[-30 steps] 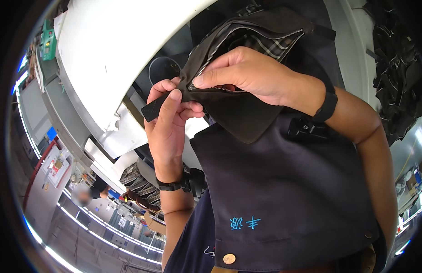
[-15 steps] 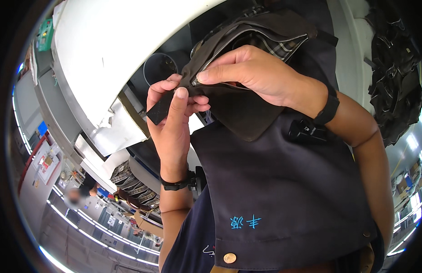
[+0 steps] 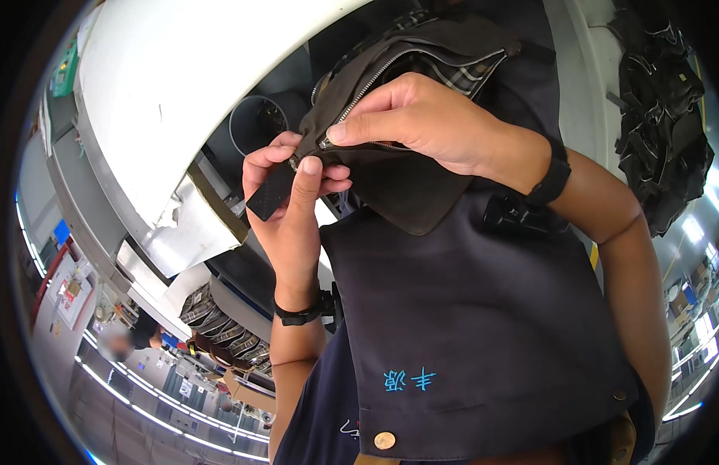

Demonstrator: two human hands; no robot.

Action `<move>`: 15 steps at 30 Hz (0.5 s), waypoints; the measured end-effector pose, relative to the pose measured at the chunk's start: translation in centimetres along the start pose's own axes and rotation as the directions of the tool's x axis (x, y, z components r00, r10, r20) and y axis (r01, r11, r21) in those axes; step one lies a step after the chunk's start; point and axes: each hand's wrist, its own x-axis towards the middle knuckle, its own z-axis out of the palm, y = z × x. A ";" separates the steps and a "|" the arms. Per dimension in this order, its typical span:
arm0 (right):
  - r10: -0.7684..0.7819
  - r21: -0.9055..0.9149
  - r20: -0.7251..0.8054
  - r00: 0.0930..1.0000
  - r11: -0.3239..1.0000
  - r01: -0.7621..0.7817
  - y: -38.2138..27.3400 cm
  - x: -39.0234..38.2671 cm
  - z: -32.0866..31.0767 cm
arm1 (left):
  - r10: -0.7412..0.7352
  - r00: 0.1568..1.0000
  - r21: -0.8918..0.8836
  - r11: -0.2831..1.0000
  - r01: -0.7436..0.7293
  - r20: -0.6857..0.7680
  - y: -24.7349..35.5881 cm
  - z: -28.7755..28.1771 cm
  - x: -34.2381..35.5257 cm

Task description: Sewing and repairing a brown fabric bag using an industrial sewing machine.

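A dark brown zippered bag (image 3: pixel 421 198) with a plaid lining lies in front of me, its zipper (image 3: pixel 367 91) partly undone. My right hand (image 3: pixel 433 128) pinches the small metal zipper pull (image 3: pixel 326 143) between thumb and finger near the zipper's left end. Close by, my left hand (image 3: pixel 293 194) is closed on the bag's corner, its thumb pressed against the edge. A short black tab (image 3: pixel 270 198) sticks out from that corner across the left palm. Bag cloth hides part of the left fingers.
A white curved table (image 3: pixel 165 77) stands at the upper left, with a round dark bin (image 3: pixel 239 124) beside it. Dark bag pieces (image 3: pixel 662 132) are heaped at the right. Plaid pieces (image 3: pixel 220 322) lie stacked at lower left. A dark apron (image 3: pixel 483 310) covers my front.
Both hands and the bag have shifted slightly left in view, as has the background. The grip of each hand looks the same.
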 end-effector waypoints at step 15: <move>-0.087 -0.018 -0.011 0.996 0.996 0.087 0.4 0.4 0.0 | -0.132 0.991 -0.129 0.983 0.130 -0.012 1.4 1.1 0.2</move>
